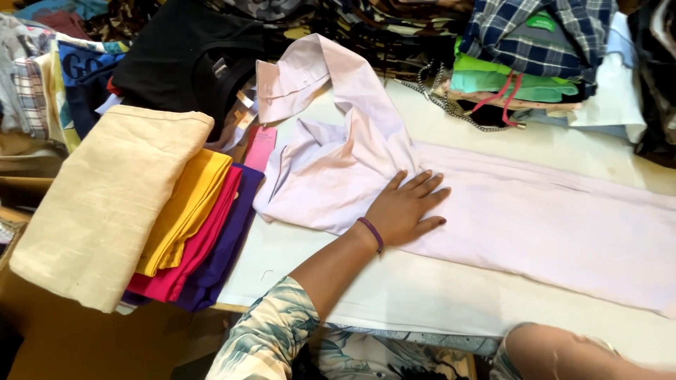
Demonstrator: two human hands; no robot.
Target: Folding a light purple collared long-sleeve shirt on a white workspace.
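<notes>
A pale pink shirt (535,218) lies spread along a white padded table (394,295). Its collar end is bunched at the left and one sleeve (331,70) is flung up toward the back. My left hand (405,207) presses flat on the shirt near the collar, fingers apart and pointing right, with a purple band on the wrist. It holds nothing. My right forearm (563,352) shows at the bottom right edge, and its hand is out of view.
Left of the shirt lies a fanned stack of folded cloths: beige (105,197), yellow, pink and purple. A black garment (183,63) and a pink tag (260,148) sit behind. Folded plaid and green clothes (528,56) and a metal chain (451,105) are at the back right.
</notes>
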